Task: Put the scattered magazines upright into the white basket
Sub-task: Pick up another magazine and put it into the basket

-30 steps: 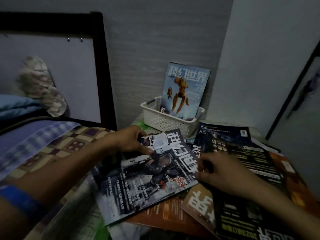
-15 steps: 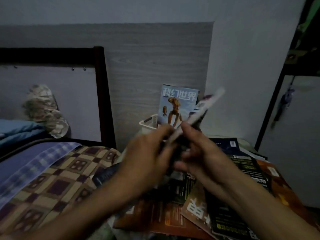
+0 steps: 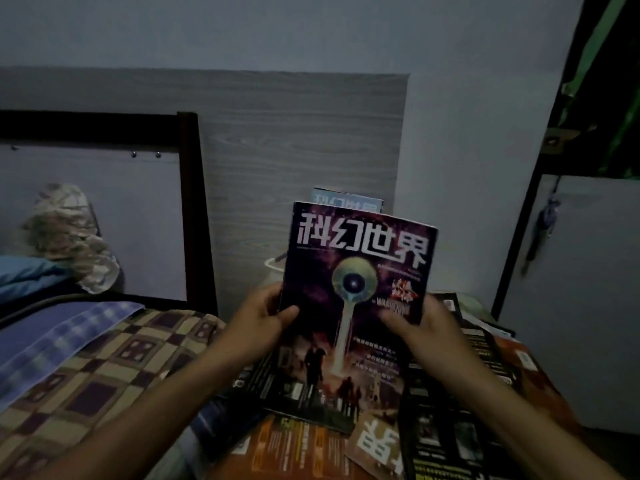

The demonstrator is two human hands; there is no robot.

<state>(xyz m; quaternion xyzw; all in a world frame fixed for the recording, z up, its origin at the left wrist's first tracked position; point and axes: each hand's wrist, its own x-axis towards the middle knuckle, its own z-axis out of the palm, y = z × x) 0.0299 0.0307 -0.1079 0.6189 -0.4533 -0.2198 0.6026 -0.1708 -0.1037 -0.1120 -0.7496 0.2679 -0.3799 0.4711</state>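
Left hand: the left hand (image 3: 260,322) grips the left edge of the purple magazine (image 3: 356,282), thumb lying across the front cover, fingers curled behind it.
Right hand: the right hand (image 3: 424,329) grips the right edge of the same magazine at about the same height, thumb on the cover near the lower right of the artwork.
Purple magazine: held upright and facing the person, tilted slightly, cover showing large white characters above a glowing round shape with a pale beam running down to small dark figures; its lower end overlaps the pile beneath.
Basket: only a bit of the white basket (image 3: 273,264) rim shows, just left of the held magazine and behind it, against the grey wood-grain wall panel (image 3: 298,140).
Blue magazine: 1 blue magazine (image 3: 346,201) stands behind the held one, only its top strip visible; whether it sits inside the basket cannot be told from here.
Pile: several magazines lie flat and overlapping under the forearms, among them an orange magazine (image 3: 294,445) at the bottom centre and a black magazine (image 3: 446,438) with yellow print to the right.
Bed: a checked blanket (image 3: 86,368) covers the bed on the left, with a dark bed frame (image 3: 188,202) standing behind it.
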